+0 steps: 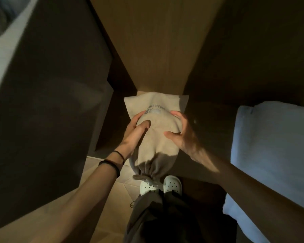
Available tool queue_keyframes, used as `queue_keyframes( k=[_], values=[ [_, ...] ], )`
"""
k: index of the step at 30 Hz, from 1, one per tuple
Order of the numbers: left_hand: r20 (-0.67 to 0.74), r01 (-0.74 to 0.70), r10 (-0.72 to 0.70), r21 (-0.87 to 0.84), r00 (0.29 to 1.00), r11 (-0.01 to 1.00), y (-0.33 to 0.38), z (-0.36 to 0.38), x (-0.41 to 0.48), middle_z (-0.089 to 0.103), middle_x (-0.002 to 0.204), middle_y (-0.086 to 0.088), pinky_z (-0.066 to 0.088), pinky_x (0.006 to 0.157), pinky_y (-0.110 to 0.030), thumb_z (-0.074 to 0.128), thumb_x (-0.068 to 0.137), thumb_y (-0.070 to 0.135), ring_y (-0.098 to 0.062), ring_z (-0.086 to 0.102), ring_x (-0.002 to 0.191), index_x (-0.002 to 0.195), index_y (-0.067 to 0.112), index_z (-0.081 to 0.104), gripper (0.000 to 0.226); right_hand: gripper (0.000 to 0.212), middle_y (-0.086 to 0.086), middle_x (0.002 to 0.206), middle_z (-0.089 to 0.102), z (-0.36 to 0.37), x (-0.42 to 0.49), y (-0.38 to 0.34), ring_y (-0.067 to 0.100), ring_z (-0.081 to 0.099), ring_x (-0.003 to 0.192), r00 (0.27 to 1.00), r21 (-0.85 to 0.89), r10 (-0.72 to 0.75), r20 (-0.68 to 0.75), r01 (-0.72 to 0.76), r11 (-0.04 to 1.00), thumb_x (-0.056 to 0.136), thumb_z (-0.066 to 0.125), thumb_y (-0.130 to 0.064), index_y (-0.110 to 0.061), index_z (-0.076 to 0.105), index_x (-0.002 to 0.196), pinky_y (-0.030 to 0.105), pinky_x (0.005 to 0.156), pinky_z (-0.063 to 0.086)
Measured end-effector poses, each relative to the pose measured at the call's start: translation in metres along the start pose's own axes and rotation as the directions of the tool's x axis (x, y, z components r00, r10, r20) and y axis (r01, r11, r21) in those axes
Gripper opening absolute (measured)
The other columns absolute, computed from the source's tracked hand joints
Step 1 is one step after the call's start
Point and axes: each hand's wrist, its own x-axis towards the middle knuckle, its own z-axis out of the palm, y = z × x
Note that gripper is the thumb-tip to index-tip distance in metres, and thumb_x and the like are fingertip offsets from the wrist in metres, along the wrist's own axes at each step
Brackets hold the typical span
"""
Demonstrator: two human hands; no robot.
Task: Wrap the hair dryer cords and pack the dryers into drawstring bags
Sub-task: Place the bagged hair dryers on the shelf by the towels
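Dark cabinet [42, 102] on the left, lit wooden panel [156, 41] ahead, pale blue bedding [274, 155], possibly a pillow, on the right. Beige drawstring bag [158, 137] is held in the gap between, neck cinched, above white shoes [172, 185]. Left grip [135, 134] and right grip [181, 135] clamp its bulging sides.

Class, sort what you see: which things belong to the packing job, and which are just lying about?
Job in hand:
bag, bulging, neck drawn shut
drawstring
left hand and right hand, both holding the bag

Lying about:
shoes
wrist bands
cushion, on the right
wooden panel
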Motion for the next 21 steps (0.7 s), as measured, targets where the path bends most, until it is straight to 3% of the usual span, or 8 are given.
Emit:
queue_keyframes(
  k=[3,6,8,12,14,16,19,21],
  values=[
    [-0.049,0.003,-0.001,0.038,0.999,0.999,-0.016,-0.001,0.025,0.054,0.115,0.005,0.038,0.066,-0.014,0.052,0.091,0.021,0.001,0.05,0.088,0.134,0.038,0.044,0.047,0.069,-0.003,0.13,0.043,0.013,0.023,0.02,0.013,0.04,0.126,1.0,-0.045,0.01,0.009,-0.01,0.999,0.074,0.072,0.0,-0.014,0.042,0.134,0.031,0.108,0.037],
    [-0.094,0.021,-0.014,0.068,0.995,0.997,-0.029,-0.002,0.049,0.054,0.109,0.007,0.039,0.068,-0.014,0.053,0.091,0.023,0.001,0.05,0.085,0.133,0.039,0.044,0.046,0.071,-0.003,0.129,0.043,0.023,0.041,0.038,0.021,0.043,0.125,0.998,-0.075,0.033,0.05,-0.029,0.997,0.065,0.069,-0.016,-0.022,0.043,0.13,0.041,0.105,0.042],
    [-0.112,0.035,-0.024,0.097,0.993,0.995,-0.032,-0.002,0.064,0.051,0.099,0.012,0.038,0.064,-0.012,0.053,0.091,0.023,0.002,0.049,0.08,0.133,0.039,0.044,0.046,0.069,0.002,0.132,0.043,0.028,0.052,0.051,0.022,0.043,0.124,0.998,-0.063,0.038,0.056,-0.034,0.997,0.068,0.069,-0.012,-0.022,0.042,0.131,0.039,0.104,0.041],
    [-0.132,0.028,-0.007,0.158,0.991,0.987,-0.031,-0.005,0.088,0.052,0.083,0.011,0.04,0.05,-0.006,0.053,0.09,0.021,-0.002,0.046,0.067,0.134,0.04,0.044,0.048,0.067,-0.002,0.128,0.04,0.037,0.073,0.062,0.02,0.044,0.116,0.981,0.003,0.174,0.088,-0.175,0.985,0.078,0.064,-0.004,-0.041,0.037,0.128,0.027,0.084,0.046],
    [-0.147,0.031,-0.008,0.157,0.989,0.987,-0.029,-0.008,0.098,0.056,0.095,0.008,0.042,0.059,-0.009,0.052,0.091,0.022,-0.004,0.048,0.073,0.135,0.039,0.043,0.047,0.069,-0.001,0.132,0.039,0.039,0.083,0.065,0.02,0.044,0.116,0.976,0.025,0.194,0.099,-0.197,0.98,0.08,0.063,-0.005,-0.042,0.036,0.131,0.024,0.078,0.046],
    [-0.153,0.013,0.011,0.153,0.988,0.988,-0.027,-0.009,0.104,0.057,0.103,0.01,0.04,0.066,-0.007,0.051,0.093,0.021,-0.002,0.049,0.079,0.136,0.036,0.043,0.046,0.069,-0.001,0.137,0.037,0.04,0.088,0.063,0.02,0.043,0.118,0.98,0.063,0.182,0.084,-0.187,0.98,0.08,0.063,-0.005,-0.043,0.037,0.132,0.024,0.081,0.045],
    [-0.144,0.008,0.017,0.169,0.989,0.986,-0.025,-0.01,0.105,0.053,0.093,0.016,0.036,0.056,0.003,0.054,0.093,0.021,0.004,0.048,0.073,0.136,0.033,0.043,0.046,0.071,-0.001,0.141,0.036,0.039,0.092,0.063,0.018,0.04,0.125,0.985,0.038,0.156,0.07,-0.159,0.987,0.081,0.062,-0.002,-0.038,0.036,0.137,0.03,0.096,0.045],
    [-0.131,-0.002,0.03,0.205,0.991,0.979,-0.028,-0.012,0.106,0.053,0.113,0.013,0.041,0.078,-0.001,0.061,0.087,0.033,0.002,0.055,0.09,0.137,0.038,0.042,0.054,0.073,-0.001,0.145,0.033,0.039,0.091,0.065,0.02,0.037,0.13,0.986,-0.046,0.16,0.043,-0.158,0.986,0.081,0.061,-0.007,-0.041,0.032,0.139,0.038,0.103,0.042]
  ],
)
